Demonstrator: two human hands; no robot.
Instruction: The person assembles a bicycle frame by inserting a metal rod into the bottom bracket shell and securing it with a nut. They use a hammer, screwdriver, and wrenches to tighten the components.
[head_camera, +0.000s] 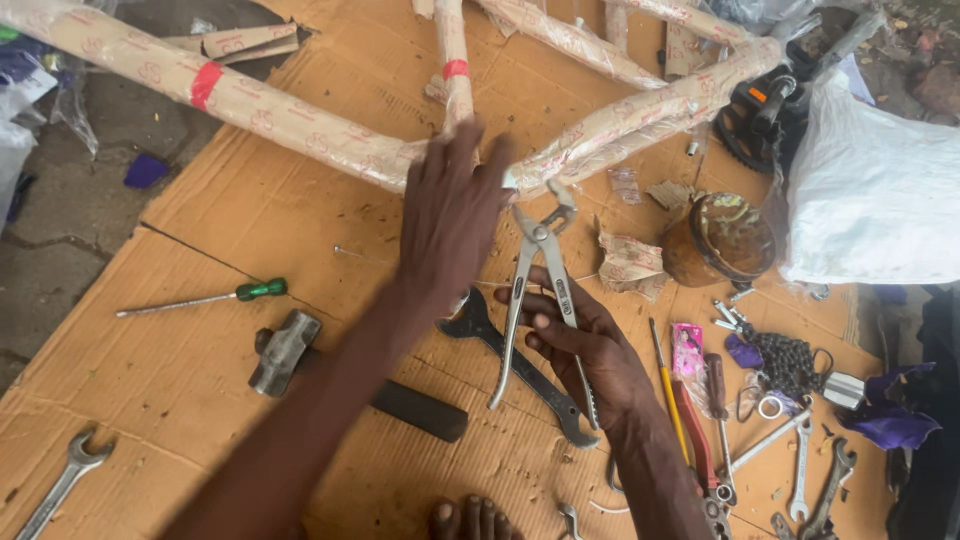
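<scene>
Beneath our flat, spread left hand (450, 215) lies the wrapped frame (330, 140); our right hand (590, 345) grips pliers (540, 290) just beside it.

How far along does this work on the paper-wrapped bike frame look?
Early, it seems. Done: tools are laid out on the cardboard, and torn paper scraps lie by the frame. In hand: the right hand holds slip-joint pliers aimed at the frame joint, while the left hand steadies the frame. Left: the tubes are mostly wrapped, and the chain and pedal lie loose.
</scene>
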